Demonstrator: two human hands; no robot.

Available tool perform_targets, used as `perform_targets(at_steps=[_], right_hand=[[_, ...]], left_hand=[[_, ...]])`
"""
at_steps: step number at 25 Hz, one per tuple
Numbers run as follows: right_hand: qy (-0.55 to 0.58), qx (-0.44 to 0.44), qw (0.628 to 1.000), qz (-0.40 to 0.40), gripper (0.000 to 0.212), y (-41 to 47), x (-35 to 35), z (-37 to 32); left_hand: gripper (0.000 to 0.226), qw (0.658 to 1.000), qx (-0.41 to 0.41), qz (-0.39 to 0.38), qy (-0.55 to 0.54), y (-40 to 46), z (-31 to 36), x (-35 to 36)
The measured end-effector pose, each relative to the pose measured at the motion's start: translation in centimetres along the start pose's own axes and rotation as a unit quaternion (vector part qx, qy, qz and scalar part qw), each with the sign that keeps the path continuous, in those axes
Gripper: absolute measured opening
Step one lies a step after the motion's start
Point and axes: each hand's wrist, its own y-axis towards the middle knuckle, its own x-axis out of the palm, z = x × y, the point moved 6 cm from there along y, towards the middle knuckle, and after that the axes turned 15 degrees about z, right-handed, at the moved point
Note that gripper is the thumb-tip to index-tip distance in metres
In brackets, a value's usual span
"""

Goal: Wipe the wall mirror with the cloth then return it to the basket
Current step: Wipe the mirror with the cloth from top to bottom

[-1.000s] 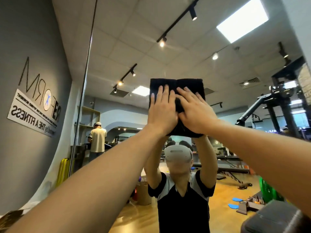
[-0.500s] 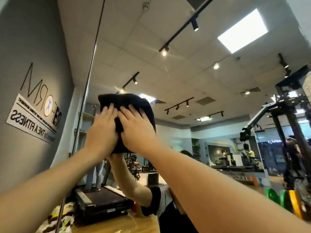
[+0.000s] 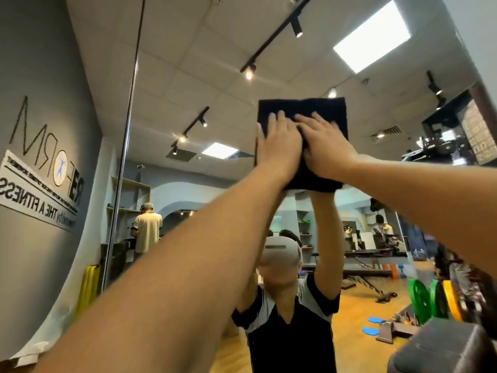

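A folded black cloth (image 3: 326, 109) lies flat against the wall mirror (image 3: 204, 84), high up and right of centre. My left hand (image 3: 277, 146) presses on the cloth's left half with straight fingers. My right hand (image 3: 325, 146) presses beside it on the right half, fingers spread and pointing up-left. Both arms reach up from the lower corners. The mirror fills most of the view and reflects me with raised arms below the cloth. No basket is in view.
A vertical seam (image 3: 126, 146) in the mirror runs down the left side. A dark padded bench (image 3: 443, 348) sits at the lower right. In the reflection are coloured weight plates (image 3: 430, 297), gym machines and a person in a yellow shirt (image 3: 148, 230).
Both hands slid the cloth across the mirror: left to near the seam half a second ago, then back to the right, now higher than one second ago.
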Motion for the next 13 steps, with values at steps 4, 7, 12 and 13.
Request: perform_targets(at_steps=[4,7,12,13], right_hand=[[0.040,-0.006,0.999,0.012,0.068,3.5,3.2,-8.2],[0.062,-0.049,0.996,0.042,0.062,0.6,4.5,-12.5],[0.069,-0.091,0.993,0.039,0.056,-3.7,4.6,-11.3],[0.068,-0.095,0.992,0.036,0.055,-4.4,4.5,-10.6]], left_hand=[[0.058,0.999,-0.022,0.038,0.004,0.8,-10.3,-1.3],[0.053,0.992,-0.055,0.100,-0.046,-4.6,-13.8,-2.3],[0.052,0.976,-0.120,0.158,-0.088,-10.5,-10.4,-2.4],[0.055,0.975,-0.125,0.162,-0.082,-11.4,-9.4,-2.2]])
